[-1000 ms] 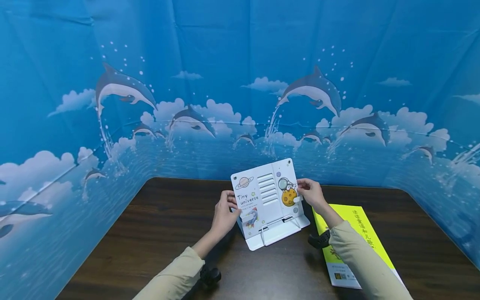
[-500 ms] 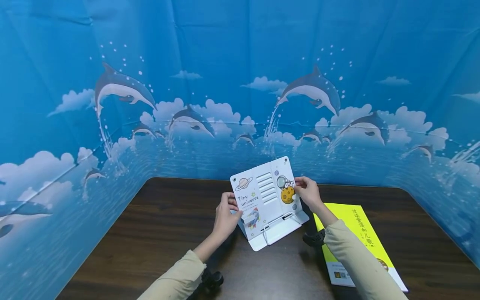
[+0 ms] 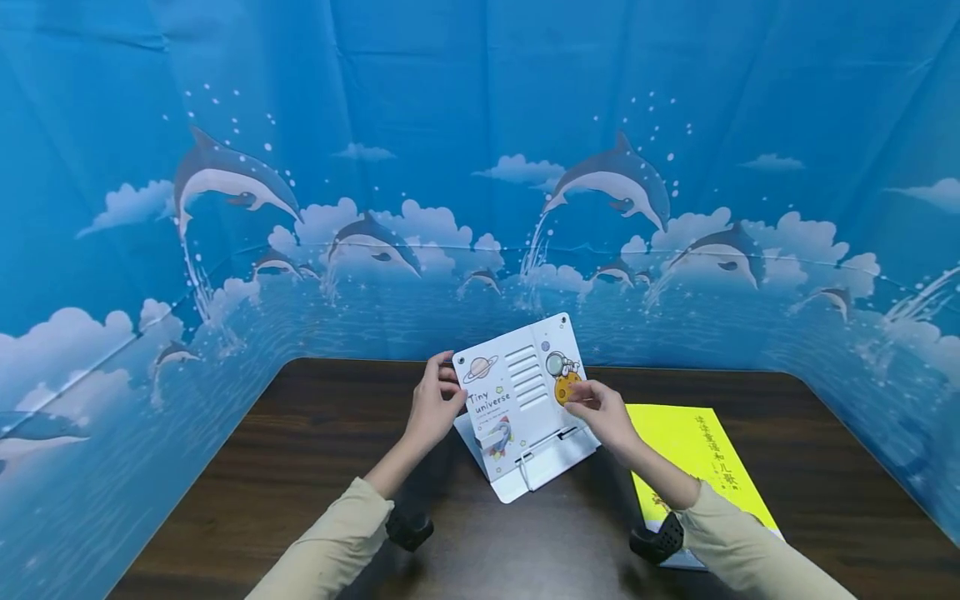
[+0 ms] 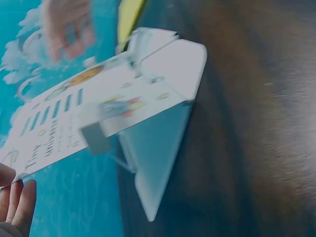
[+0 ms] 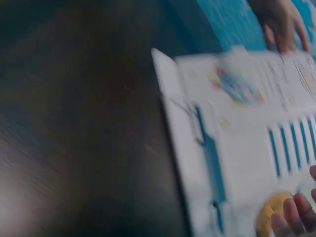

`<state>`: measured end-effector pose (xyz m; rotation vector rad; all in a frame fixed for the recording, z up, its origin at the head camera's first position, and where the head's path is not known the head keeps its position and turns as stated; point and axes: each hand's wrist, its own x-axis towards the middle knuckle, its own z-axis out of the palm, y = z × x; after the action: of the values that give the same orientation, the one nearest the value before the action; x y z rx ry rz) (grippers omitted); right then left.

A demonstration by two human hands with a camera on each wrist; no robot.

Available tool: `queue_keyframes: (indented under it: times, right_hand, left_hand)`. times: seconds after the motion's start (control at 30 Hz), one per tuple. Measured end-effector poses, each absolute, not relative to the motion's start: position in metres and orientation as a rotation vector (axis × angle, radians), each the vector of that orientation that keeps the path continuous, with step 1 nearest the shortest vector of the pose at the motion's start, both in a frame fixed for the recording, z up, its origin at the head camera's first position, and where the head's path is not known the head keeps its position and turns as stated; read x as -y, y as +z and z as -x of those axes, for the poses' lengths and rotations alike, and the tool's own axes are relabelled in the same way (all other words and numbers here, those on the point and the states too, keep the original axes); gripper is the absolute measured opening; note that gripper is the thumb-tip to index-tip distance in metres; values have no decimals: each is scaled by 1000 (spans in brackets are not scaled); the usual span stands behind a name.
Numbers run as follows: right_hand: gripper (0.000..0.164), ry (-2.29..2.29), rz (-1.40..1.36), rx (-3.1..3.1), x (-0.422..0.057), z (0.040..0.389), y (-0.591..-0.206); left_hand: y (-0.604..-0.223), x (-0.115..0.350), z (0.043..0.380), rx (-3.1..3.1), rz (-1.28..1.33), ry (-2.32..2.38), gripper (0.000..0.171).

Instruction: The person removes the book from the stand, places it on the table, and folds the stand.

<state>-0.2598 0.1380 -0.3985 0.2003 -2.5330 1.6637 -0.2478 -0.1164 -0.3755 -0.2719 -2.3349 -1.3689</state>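
Note:
A white metal book stand printed with "Tiny universe", a rocket and an astronaut stands tilted back on the table. My left hand pinches its left edge near the upper corner, thumb in front and fingers behind. In the left wrist view that grip of the left hand shows at the lower left. My right hand is in front of the stand's right side, by the orange moon print. Its loosely bent fingers appear apart from the panel in the left wrist view; the right wrist view cuts the right hand off at the edge.
A yellow book lies on the dark wooden table, partly under the right forearm. Behind the table hangs a blue curtain with dolphins. Each wrist bears a black camera band.
My right hand has come off the stand's right edge and moved left and toward me, in front of the panel. My left hand has slid up the left edge. The stand has shifted slightly left.

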Motion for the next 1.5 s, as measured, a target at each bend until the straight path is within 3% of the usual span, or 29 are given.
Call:
queue_keyframes:
  times: [0.23,0.6,1.5]
  right_hand:
    - [26,1751,-217,2554,-115,231,-423]
    - [29,1912,-326,2537,-99,211,-444]
    - [15,1589,-614,2608,-89,217,-457]
  left_hand:
    - [-368,125,258,2284,304,-1397,48]
    - [-370,128,265,2271,393,-1446,45]
    - [-372,126,261,2247,380,-1518,43]
